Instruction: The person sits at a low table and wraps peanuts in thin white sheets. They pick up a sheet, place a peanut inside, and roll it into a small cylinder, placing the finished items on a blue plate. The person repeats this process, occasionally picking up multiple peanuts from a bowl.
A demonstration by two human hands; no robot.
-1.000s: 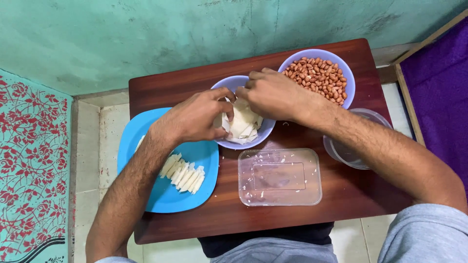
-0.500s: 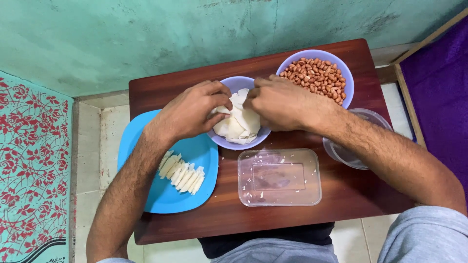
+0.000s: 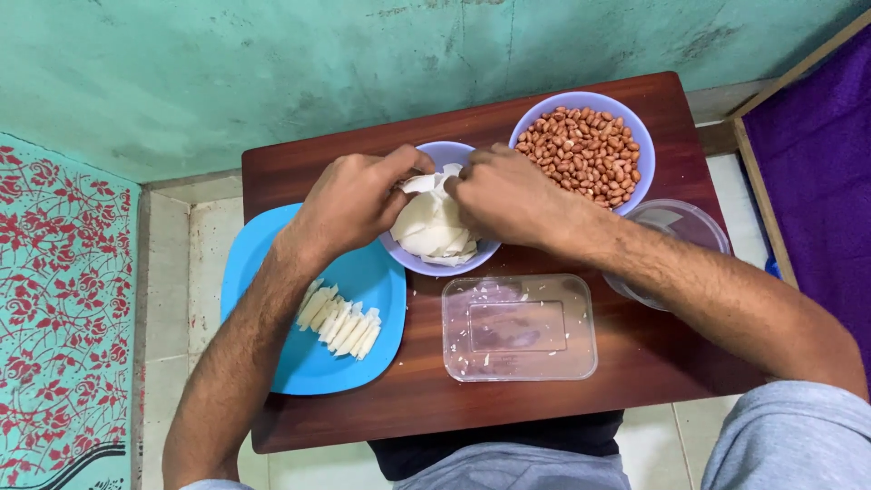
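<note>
Together our left hand (image 3: 349,204) and right hand (image 3: 508,195) pinch a white coconut piece (image 3: 434,184), each grip nearly closed on it, above the lilac bowl (image 3: 426,265) on the tabletop (image 3: 472,399).

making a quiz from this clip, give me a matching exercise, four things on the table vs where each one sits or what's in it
Things:
1. bowl of peanuts
2. blue plate
3. clear lid
4. bowl of white pieces

Descriptions:
A. lies flat on the near middle of the table
B. under both hands
C. far right corner
D. carries a row of pale strips, on the left

Pairs: 1-C, 2-D, 3-A, 4-B
</note>
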